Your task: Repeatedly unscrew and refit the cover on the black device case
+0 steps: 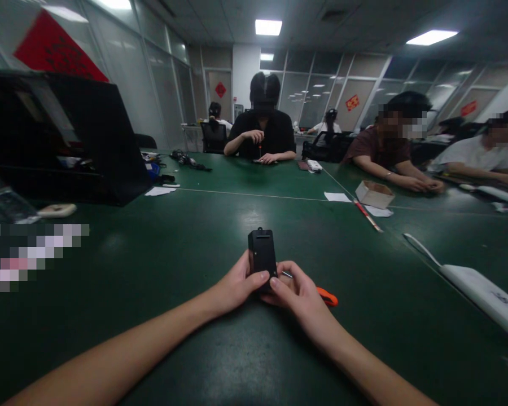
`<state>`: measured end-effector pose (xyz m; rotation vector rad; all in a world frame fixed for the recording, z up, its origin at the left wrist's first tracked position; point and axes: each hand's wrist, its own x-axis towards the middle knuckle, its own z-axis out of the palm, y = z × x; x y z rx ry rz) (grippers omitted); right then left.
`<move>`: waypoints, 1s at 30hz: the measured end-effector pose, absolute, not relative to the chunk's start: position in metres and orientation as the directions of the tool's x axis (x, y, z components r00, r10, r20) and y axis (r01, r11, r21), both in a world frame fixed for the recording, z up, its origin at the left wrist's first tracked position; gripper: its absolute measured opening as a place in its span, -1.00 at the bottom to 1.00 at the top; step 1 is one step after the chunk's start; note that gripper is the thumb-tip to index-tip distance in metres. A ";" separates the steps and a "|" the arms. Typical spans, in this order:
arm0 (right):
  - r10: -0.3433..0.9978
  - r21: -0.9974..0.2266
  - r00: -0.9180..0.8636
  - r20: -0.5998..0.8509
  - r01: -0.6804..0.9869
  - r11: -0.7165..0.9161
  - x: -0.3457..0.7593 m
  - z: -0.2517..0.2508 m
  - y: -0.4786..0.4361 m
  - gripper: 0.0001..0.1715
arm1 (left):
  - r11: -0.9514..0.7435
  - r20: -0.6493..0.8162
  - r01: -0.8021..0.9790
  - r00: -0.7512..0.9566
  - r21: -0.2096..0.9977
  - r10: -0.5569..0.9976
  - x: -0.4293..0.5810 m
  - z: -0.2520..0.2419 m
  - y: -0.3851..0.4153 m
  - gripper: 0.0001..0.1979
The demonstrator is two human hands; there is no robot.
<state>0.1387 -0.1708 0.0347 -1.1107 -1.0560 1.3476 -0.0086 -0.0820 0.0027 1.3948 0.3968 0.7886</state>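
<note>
A small black box-shaped device stands on the green table right in front of me. My left hand wraps its lower left side, thumb laid across the bottom. My right hand presses against the device's lower right corner, fingers curled around a thin tool with a metal shaft and an orange handle. The handle sticks out to the right of my knuckles. The tool's tip is hidden behind the device and my fingers.
An open black laptop stands at the left. A white power strip with cable lies at the right. A small cardboard box, a red pencil and paper slips lie further back. Several people sit around the table's far side.
</note>
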 end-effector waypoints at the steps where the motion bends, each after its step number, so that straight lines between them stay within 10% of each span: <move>1: 0.998 -0.984 -0.009 -0.061 -0.170 -0.062 0.139 0.035 -0.171 -0.54 | 0.005 0.180 -0.251 0.710 0.968 0.680 -0.009 0.003 -0.082 -0.44; 15: 0.984 -0.975 -0.160 0.076 0.197 0.107 0.146 0.035 -0.170 -0.71 | 0.154 0.115 -0.276 0.754 0.949 0.647 -0.015 0.009 -0.079 -0.47; 19: 0.933 -0.517 -0.244 0.264 0.781 0.350 0.174 0.051 -0.171 -0.75 | 0.243 0.080 -0.388 0.654 0.889 0.752 -0.012 0.008 -0.071 -0.60; 23: 0.975 -0.198 -0.131 0.178 0.966 0.166 0.216 0.060 -0.168 -0.67 | 0.253 0.008 -0.385 0.563 0.887 0.827 -0.015 0.009 -0.054 -0.53; 30: 0.995 -0.470 -0.091 0.046 0.877 0.102 0.208 0.058 -0.163 -0.66 | 0.156 0.031 -0.330 0.497 0.931 0.867 -0.020 0.007 -0.038 -0.57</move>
